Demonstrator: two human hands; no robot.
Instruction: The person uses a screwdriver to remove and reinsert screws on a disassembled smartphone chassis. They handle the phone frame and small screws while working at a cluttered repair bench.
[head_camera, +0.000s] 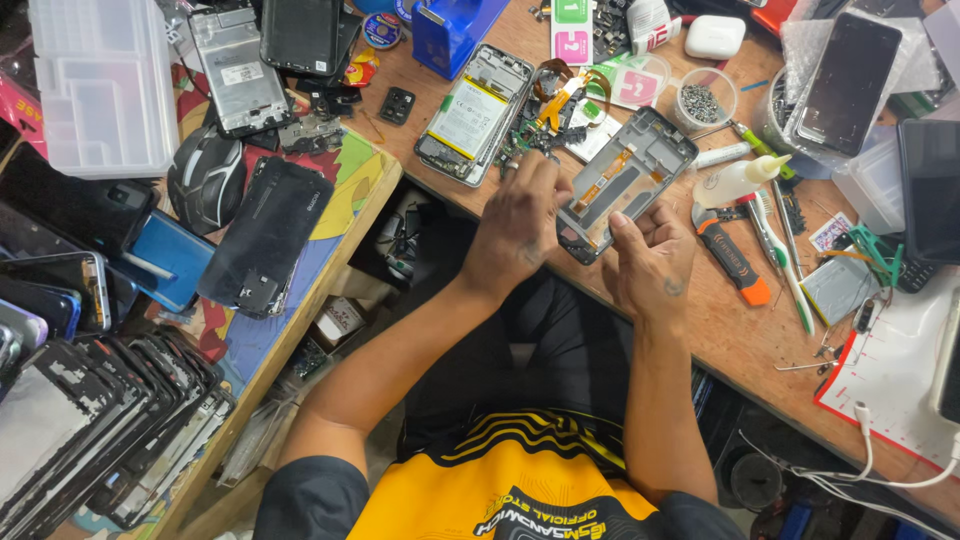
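Note:
Both my hands work on a grey phone frame (628, 178) lying tilted at the near edge of the wooden bench (730, 340); an orange flex cable runs down its inside. My left hand (518, 222) grips the frame's lower left side, fingers curled over its edge. My right hand (652, 258) holds the frame's bottom end, thumb and forefinger pinched at its lower corner. An opened phone with a white battery (472, 112) lies just left of the frame, with loose green circuit parts (545, 125) between them.
An orange-handled tool (730, 258), a toothbrush (778, 252), a glue bottle (740, 178) and a cup of screws (705, 100) lie right of the frame. Phones and screens crowd the left shelf (330, 270); a stack of phone frames (90, 430) sits at lower left. White cable (880, 470) at lower right.

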